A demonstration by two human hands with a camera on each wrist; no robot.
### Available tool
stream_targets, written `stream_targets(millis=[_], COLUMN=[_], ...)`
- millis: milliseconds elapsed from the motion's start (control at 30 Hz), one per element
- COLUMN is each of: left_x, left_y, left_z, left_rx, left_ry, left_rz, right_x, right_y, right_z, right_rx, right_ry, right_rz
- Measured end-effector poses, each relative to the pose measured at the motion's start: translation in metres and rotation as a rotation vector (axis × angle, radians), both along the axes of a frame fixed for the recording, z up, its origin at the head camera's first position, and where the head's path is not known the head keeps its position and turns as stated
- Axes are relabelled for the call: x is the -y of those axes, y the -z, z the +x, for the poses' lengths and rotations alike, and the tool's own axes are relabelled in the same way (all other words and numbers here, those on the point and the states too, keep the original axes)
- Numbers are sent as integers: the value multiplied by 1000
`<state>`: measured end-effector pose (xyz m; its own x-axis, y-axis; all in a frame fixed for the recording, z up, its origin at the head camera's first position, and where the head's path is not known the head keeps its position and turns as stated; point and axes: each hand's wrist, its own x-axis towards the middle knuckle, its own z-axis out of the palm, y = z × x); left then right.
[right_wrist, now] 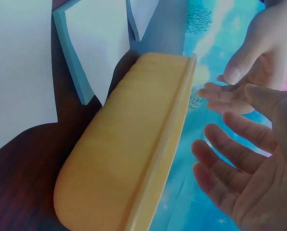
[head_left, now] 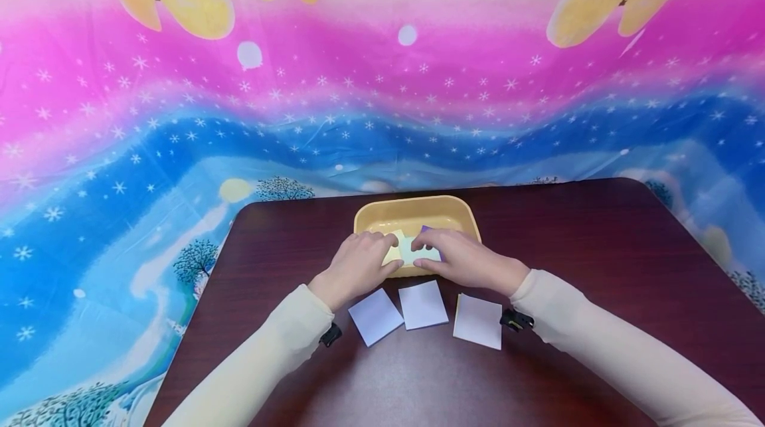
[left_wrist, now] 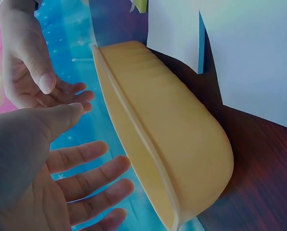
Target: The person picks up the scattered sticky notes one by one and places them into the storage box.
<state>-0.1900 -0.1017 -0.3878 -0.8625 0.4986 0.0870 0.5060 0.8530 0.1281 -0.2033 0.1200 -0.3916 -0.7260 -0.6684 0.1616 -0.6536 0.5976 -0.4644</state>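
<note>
A yellow plastic basin [head_left: 418, 204] stands on the table, and both hands are over its near side. My left hand [head_left: 361, 261] is at the left of the basin, its fingers loosely bent with nothing in them. Facing it from the right, my right hand [head_left: 466, 257] also holds nothing, fingers relaxed and spread in the right wrist view. Between the hands, inside the basin, lie a pale yellow square [head_left: 392, 254], a pale green square [head_left: 409, 251] and a purple piece [head_left: 426, 228], partly hidden by the fingers.
Three square paper pads, a left one [head_left: 376, 317], a middle one [head_left: 423, 305] and a right one [head_left: 478, 322], lie white side up in front of the basin on the dark wooden table [head_left: 568, 234]. A patterned cloth [head_left: 382, 95] hangs behind the table.
</note>
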Motion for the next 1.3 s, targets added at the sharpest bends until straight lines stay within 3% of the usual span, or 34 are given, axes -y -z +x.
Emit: stream_targets(millis=[267,500,933,1300], left_x=[1,2,9,14], left_y=[0,-2,3,8], left_z=[5,9,17,27], left_rx=[-25,-16,-53,-33], left_ry=[18,-3,5,0], left_rz=[5,-7,-15,-16], right_x=[0,0,2,5], right_y=[2,4,8,12], right_z=[6,11,19,24], right_rx=[11,15,12,18], right_ry=[9,-4,-13,-43], right_rz=[2,10,44,49])
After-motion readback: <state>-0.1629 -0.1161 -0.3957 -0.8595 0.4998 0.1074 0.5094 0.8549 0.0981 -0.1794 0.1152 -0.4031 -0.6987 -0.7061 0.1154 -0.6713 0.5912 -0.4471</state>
